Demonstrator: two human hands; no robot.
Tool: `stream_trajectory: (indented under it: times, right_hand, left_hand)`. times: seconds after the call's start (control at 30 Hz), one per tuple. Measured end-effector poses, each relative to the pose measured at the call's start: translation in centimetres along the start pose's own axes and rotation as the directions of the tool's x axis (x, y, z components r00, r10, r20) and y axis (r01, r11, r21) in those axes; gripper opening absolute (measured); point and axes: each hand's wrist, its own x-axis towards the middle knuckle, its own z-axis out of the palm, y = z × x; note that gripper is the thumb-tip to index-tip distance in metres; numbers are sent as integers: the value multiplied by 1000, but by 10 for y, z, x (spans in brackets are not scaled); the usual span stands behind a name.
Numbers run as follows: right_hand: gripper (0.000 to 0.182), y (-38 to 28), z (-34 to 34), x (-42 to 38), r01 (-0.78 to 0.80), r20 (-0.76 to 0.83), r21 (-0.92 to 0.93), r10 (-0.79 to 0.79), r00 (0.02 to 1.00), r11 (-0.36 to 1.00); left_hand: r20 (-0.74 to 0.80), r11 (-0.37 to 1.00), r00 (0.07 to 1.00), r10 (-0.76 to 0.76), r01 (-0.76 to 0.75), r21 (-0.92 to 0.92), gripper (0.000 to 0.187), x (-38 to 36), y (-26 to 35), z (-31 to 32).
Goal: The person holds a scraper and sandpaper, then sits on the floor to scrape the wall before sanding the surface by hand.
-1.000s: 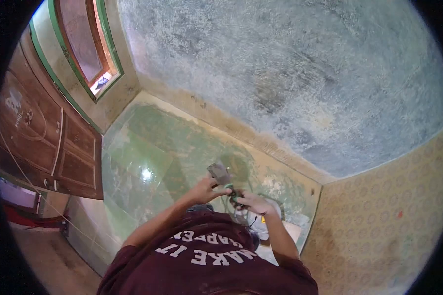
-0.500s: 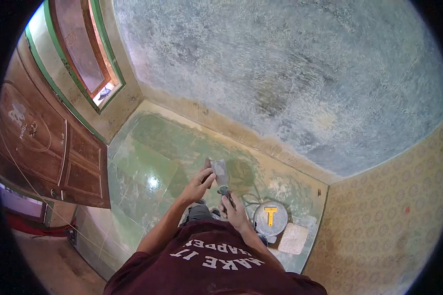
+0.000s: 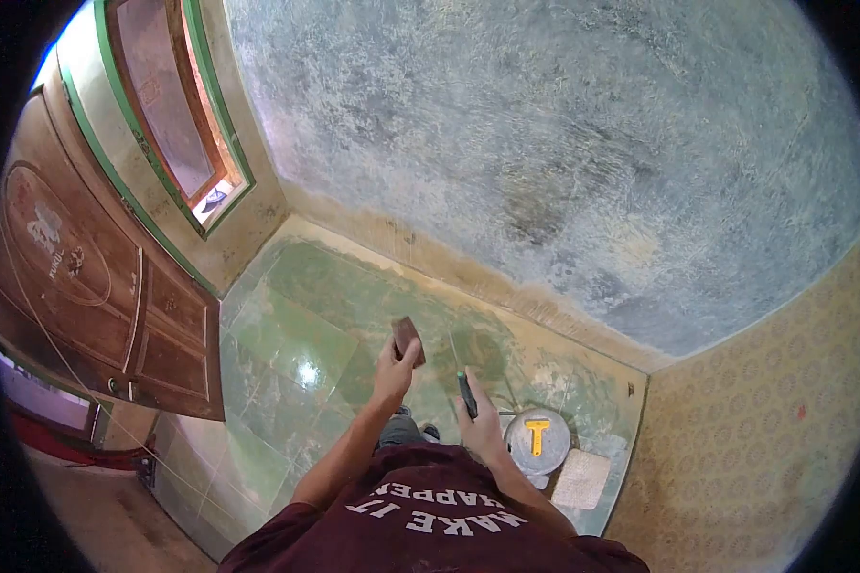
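My left hand (image 3: 394,371) is closed round a flat brown rectangular piece (image 3: 407,341), thumb across its face and the upper end sticking out past the fingers. My right hand (image 3: 481,409) grips the dark green handle of a putty knife (image 3: 465,393). Its blade is seen nearly edge-on, a thin line pointing up towards the wall. A gap separates the two hands, both held above the green floor in front of my body. Just right of my right hand, a yellow scraper (image 3: 537,435) lies on a round grey lid (image 3: 550,458).
A pale rectangular slab (image 3: 581,479) lies beside the lid. Ahead rises a patchy grey-blue wall (image 3: 545,143) with a bare yellowish strip along its foot. Smears cover the green tiled floor (image 3: 291,334). A wooden door (image 3: 96,258) stands at the left, and a patterned wall (image 3: 745,420) at the right.
My hands have drawn apart: the brown piece has left the putty knife's blade. The knife has turned from broad side to nearly edge-on, and my right hand has shifted right.
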Motion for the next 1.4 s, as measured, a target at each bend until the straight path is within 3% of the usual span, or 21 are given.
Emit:
stream_trajectory:
  times: [0.17, 0.23, 0.27, 0.33, 0.43, 0.5, 0.57, 0.6, 0.63, 0.7, 0.73, 0.77, 0.83, 0.87, 0.9, 0.97, 1.17, 1.23, 1.27, 1.37, 1.4]
  right_hand:
    - [51, -16, 17, -6, 150, -9, -71, -151, 988, 986]
    - [52, -24, 17, -7, 68, 73, -38, -65, 995, 997]
    - [53, -17, 21, -5, 114, 22, -38, -114, 993, 993]
    - [53, -17, 18, 3, 102, -28, -57, -104, 994, 993]
    - [53, -27, 9, 1, 120, -74, -73, -125, 989, 990]
    - [53, -29, 7, -6, 73, 17, 7, -73, 997, 997]
    - [53, -14, 8, -6, 162, -27, -78, -164, 986, 984]
    - [53, -21, 4, 0, 28, -40, 7, -28, 999, 1000]
    - [53, -29, -1, 5, -106, -40, 92, 110, 993, 990]
    - [50, -44, -9, 4, -121, -32, 90, 124, 992, 989]
    - [48, -44, -11, -4, -173, 11, 242, 176, 984, 955]
    - [46, -45, -12, -10, -228, 61, 388, 221, 973, 893]
    - [49, -48, -21, -8, -307, 63, 501, 320, 945, 809]
    - [53, -50, -26, -6, -373, 81, 603, 411, 908, 705]
    - [53, -51, -30, -6, -375, 76, 604, 418, 905, 703]
    - [51, -54, -39, -7, -337, 2, 637, 436, 900, 693]
    - [44, -38, -60, -21, -358, 3, 696, 496, 868, 622]
    - [45, -39, -58, -29, -361, 2, 723, 520, 854, 590]
    - [46, -48, -60, -35, -392, 30, 715, 535, 844, 579]
    - [47, -49, -64, -38, -348, -64, 668, 516, 854, 658]
    - [48, -38, -64, -37, -301, -161, 611, 488, 858, 732]
  left_hand:
    - [-118, 997, 992, 54, -47, 63, 34, -7, 29, 20]
    - [-9, 986, 998, 66, -66, -154, 31, -15, 29, 27]
    - [-10, 986, 998, 58, -59, -154, 31, -23, 26, 31]
    - [123, 988, 981, 150, -153, 11, 31, -43, 25, 38]
    - [107, 966, 978, 181, -197, 165, 31, -40, 46, 43]
    - [14, 963, 967, 256, -256, 80, 30, -21, 53, 51]
    - [170, 942, 960, 222, -256, 215, 28, -19, 64, 52]
    - [275, 885, 901, 336, -402, 234, 31, -17, 47, 53]
    - [274, 886, 902, 334, -399, 234, 31, -20, 52, 54]
    - [424, 767, 783, 455, -586, 260, 35, -19, 63, 58]
    - [374, 849, 865, 335, -450, 279, 37, -12, 63, 59]
    - [383, 848, 862, 333, -451, 279, 37, -12, 62, 60]
    - [531, 783, 772, 349, -551, 288, 39, -14, 58, 67]
    - [588, 685, 663, 462, -688, 237, 37, -17, 55, 75]
    - [593, 690, 662, 458, -685, 233, 37, -19, 55, 78]
    - [652, 812, 723, 229, -511, 281, 39, -19, 55, 87]
    - [777, 638, 554, 297, -721, 270, 43, -28, 47, 105]
    - [818, 770, 570, -81, -485, 414, 45, -13, 43, 105]
    - [744, 618, 617, 256, -697, 365, 45, -5, 34, 112]
    - [786, 621, 596, 164, -682, 387, 35, -38, 56, 114]
    - [780, 644, 589, 213, -684, 341, 35, -52, 55, 115]
